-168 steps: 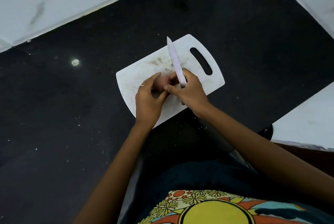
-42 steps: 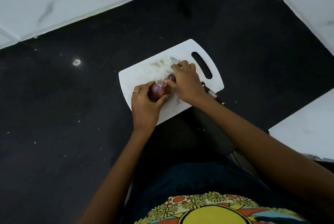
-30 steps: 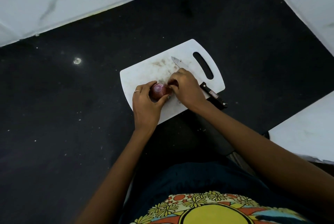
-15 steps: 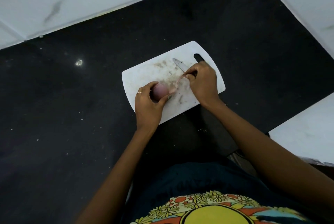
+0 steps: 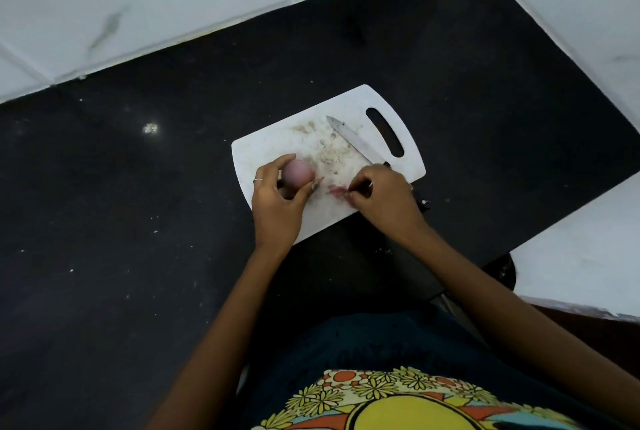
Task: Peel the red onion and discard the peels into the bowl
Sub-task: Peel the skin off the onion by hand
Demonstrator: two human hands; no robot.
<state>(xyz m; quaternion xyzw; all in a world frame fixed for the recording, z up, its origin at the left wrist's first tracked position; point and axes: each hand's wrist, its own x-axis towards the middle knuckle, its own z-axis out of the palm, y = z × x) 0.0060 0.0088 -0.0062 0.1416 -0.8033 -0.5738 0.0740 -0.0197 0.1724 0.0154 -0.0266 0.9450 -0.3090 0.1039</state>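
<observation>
Peel strip now off the onion, right hand dropped back to the board

Since half a second ago I see the right hand (image 5: pixel 382 195) come down from near the knife (image 5: pixel 353 142) tip, pinching a reddish peel strip (image 5: pixel 335 190) against the white cutting board (image 5: pixel 270 149). Left hand (image 5: pixel 277 201) cups the red onion (image 5: pixel 297 173), which looks pale and largely bare, on the board's left side. No bowl is in view, so I judge discarding comes next.

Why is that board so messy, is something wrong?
Nothing broken. The cutting board has brownish crumbs, likely onion bits, and a red peel at the right hand. No bowl is in view.
</observation>
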